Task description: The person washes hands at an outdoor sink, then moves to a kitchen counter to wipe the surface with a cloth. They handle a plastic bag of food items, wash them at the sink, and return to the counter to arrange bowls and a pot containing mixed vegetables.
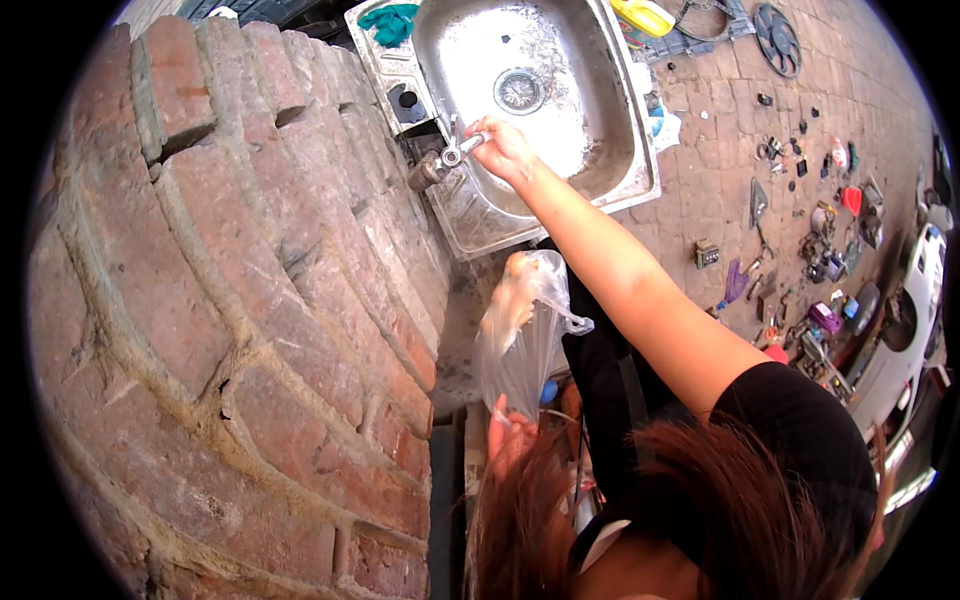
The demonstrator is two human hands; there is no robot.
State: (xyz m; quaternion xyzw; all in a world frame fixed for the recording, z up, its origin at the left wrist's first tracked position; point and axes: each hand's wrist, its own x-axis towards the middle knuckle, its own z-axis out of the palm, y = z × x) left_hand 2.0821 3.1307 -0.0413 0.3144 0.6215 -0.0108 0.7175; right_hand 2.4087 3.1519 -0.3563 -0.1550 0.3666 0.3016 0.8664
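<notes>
Head view: touching tap (451, 157) with half-curled right hand (503, 152) beside edge of open sink (600, 110); touching bag (522, 345) with left hand (510, 437), cannot tell how closed, near brick wall (270, 270).

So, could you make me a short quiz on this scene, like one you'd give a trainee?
1. True or false: in the picture, a brick wall stands to the left of the sink.
2. What colour is the bunched item on the sink's upper-left corner? A red, B teal, C white.
3. Which hand is at the clear plastic bag, and which is at the metal fitting by the sink's edge?

Key:
1. True.
2. B.
3. The left hand is at the bag; the right hand is at the fitting.
</notes>
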